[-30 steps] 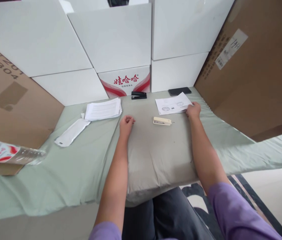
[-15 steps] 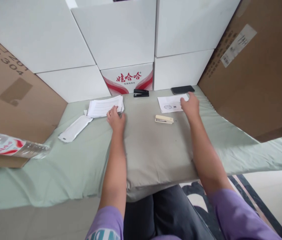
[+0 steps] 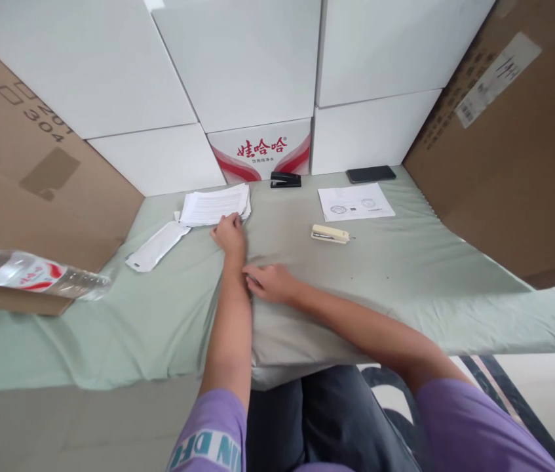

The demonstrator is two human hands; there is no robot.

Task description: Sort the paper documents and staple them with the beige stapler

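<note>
Head view has the stack of papers (image 3: 215, 204) lying on the green cloth (image 3: 159, 314) by the white boxes (image 3: 149, 157); left hand (image 3: 229, 234) rests at its near edge, fingers curled, seemingly pinching a sheet, though the grip is hard to make out; right hand (image 3: 270, 282) lies loosely open on the cloth beside the left wrist; beige stapler (image 3: 330, 234), single sheet (image 3: 356, 201), black stapler (image 3: 286, 179) and phone (image 3: 371, 174) sit well apart to the right.

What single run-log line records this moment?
left hand: touching white paper stack | right hand: flat on green cloth | beige stapler: untouched
</note>
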